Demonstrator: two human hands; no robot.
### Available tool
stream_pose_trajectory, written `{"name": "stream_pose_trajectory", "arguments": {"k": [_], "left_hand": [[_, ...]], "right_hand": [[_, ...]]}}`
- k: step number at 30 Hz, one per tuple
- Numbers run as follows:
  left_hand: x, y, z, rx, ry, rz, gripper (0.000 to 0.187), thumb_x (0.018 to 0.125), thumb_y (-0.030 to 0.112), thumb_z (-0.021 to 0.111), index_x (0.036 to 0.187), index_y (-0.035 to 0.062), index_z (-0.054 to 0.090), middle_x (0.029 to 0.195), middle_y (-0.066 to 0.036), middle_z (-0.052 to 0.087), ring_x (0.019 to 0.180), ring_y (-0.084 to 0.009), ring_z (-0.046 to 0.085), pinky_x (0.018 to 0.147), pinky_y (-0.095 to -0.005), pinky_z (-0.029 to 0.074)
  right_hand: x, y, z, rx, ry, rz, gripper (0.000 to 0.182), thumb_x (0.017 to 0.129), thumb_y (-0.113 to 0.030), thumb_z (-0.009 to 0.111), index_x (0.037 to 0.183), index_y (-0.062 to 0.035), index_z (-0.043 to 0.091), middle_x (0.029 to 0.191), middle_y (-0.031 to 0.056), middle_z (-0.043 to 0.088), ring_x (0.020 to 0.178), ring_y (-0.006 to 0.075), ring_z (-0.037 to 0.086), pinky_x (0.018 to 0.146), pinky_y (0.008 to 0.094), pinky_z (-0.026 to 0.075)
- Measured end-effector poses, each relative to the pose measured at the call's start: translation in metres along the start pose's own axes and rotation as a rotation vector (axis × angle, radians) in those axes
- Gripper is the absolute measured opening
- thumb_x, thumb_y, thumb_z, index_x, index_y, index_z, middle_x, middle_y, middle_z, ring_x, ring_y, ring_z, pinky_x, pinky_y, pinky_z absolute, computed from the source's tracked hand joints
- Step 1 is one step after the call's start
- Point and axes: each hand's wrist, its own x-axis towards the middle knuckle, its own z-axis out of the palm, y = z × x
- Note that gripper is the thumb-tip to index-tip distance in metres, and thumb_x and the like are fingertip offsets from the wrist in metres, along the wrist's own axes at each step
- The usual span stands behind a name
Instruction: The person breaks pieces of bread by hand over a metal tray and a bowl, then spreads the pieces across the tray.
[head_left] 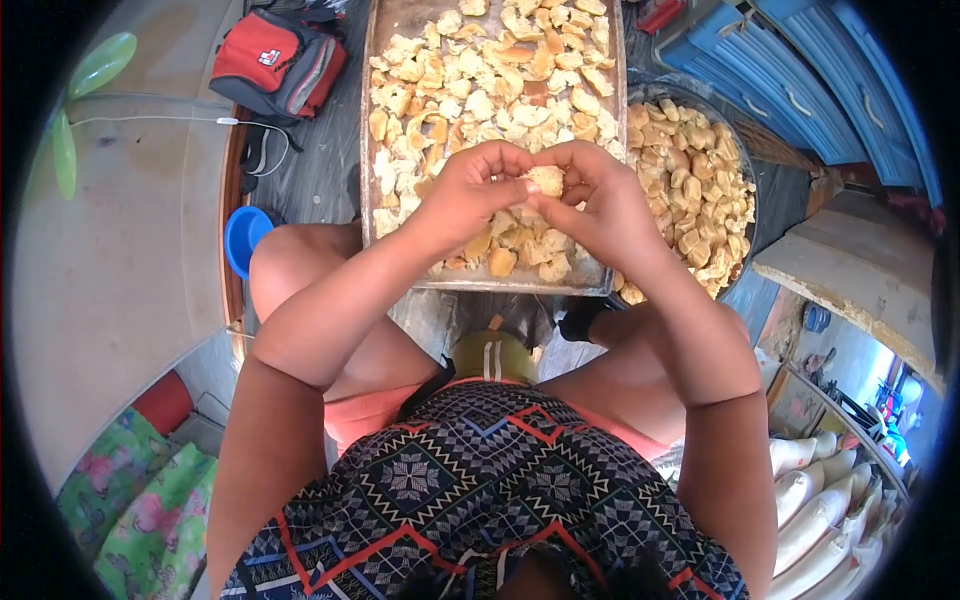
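both hands, left hand (470, 190) & right hand (590, 195), pinch bread piece (547, 180) w/ closed fingertips.

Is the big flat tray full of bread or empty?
Full: the tray is covered with torn bread pieces, nearly edge to edge.

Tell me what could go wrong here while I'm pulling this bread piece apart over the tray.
1. The bread piece is pinched between the left hand and right hand above the tray's near rim, so crumbs or a torn half could drop past it onto the floor.
2. The round basin beside the tray looks heaped to its edge; pieces tossed there may roll off.
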Motion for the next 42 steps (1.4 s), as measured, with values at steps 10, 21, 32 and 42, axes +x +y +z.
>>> {"name": "stream_pose_trajectory", "arguments": {"k": [10, 21, 32, 42], "left_hand": [[-0.006, 0.004, 0.0, -0.341, -0.131, -0.042, 0.017, 0.083, 0.002, 0.059, 0.1, 0.0, 0.055, 0.092, -0.004, 0.059, 0.085, -0.0101, 0.056, 0.077, -0.0243, 0.046], [-0.016, -0.003, 0.014, 0.122, -0.092, -0.038, 0.019, 0.081, 0.006, 0.064, 0.099, 0.0027, 0.059, 0.086, 0.0, 0.057, 0.079, -0.0058, 0.053, 0.074, -0.0199, 0.044], [-0.005, 0.001, 0.012, 0.24, 0.073, 0.012, 0.013, 0.081, 0.004, 0.064, 0.094, 0.0017, 0.059, 0.082, 0.0, 0.059, 0.073, -0.006, 0.053, 0.066, -0.0202, 0.045], [0.003, 0.024, -0.009, 0.167, 0.233, 0.126, 0.015, 0.081, 0.005, 0.063, 0.094, 0.0008, 0.057, 0.079, -0.002, 0.057, 0.07, -0.0092, 0.055, 0.065, -0.0225, 0.046]], "right_hand": [[0.0, 0.008, -0.019, 0.735, -0.139, 0.333, 0.019, 0.072, 0.007, 0.059, 0.088, -0.0034, 0.059, 0.077, 0.0, 0.059, 0.064, 0.005, 0.054, 0.058, 0.0175, 0.044], [-0.037, 0.028, -0.056, 0.014, -0.337, 0.386, 0.019, 0.07, -0.003, 0.068, 0.086, -0.0017, 0.059, 0.069, 0.0016, 0.057, 0.064, 0.0084, 0.054, 0.057, 0.0238, 0.044], [-0.067, 0.046, -0.017, -0.636, -0.205, 0.078, 0.014, 0.073, -0.011, 0.064, 0.079, -0.0043, 0.053, 0.073, 0.0142, 0.057, 0.07, 0.0329, 0.057, 0.062, 0.0387, 0.046], [-0.055, 0.033, -0.018, -0.557, -0.218, 0.0, 0.009, 0.076, -0.01, 0.064, 0.08, -0.005, 0.057, 0.071, 0.011, 0.059, 0.063, 0.024, 0.06, 0.057, 0.0341, 0.046]]}}
